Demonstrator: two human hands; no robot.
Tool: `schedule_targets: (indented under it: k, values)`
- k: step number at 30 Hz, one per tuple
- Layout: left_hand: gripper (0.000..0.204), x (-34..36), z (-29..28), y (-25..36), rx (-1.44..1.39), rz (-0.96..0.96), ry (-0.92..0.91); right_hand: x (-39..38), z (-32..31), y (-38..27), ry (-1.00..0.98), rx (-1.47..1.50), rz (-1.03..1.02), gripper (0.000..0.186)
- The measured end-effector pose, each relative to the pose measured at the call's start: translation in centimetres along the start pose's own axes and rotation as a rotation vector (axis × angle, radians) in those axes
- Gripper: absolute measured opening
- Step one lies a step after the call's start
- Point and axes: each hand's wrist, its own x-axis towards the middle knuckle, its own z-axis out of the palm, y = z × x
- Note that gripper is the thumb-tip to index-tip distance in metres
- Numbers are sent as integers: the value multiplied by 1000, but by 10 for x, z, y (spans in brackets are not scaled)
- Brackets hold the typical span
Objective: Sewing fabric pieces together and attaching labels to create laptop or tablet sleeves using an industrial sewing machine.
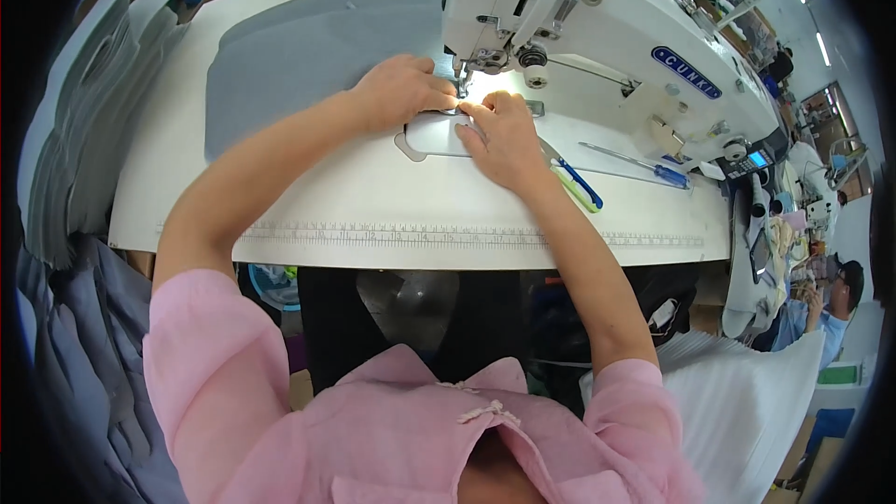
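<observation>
A large grey fabric panel (289, 65) lies on the white sewing table, its right edge under the sewing machine's needle area (463, 79). My left hand (401, 93) rests on the panel's near right corner, its fingers bent and closed on the fabric edge beside the presser foot. Just right of the needle, my right hand (509, 135) has its fingers curled down, the fingertips meeting those of the left. What sits under the right fingers is hidden. Below both hands is a shiny metal plate (434, 138) set in the table. A lamp lights the spot brightly.
The white sewing machine (616, 23) looms over the right side. Green-and-blue thread snips (577, 187) and a blue-handled screwdriver (653, 168) lie right of my hand. A printed ruler (392, 235) runs along the front edge. Stacked grey fabric (84, 112) stands left; a co-worker (821, 303) sits far right.
</observation>
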Motion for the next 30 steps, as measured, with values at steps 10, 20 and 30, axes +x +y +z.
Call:
schedule_targets:
  k: [10,20,30]
  values:
    - [31,0,7,8,41,-97,54,-4,2,4,4,-51,27,24]
    - [24,0,12,29,141,-248,156,-6,6,6,-47,-110,52,26]
    - [33,-10,-6,28,-110,-365,41,-6,-1,1,-76,-17,19,23]
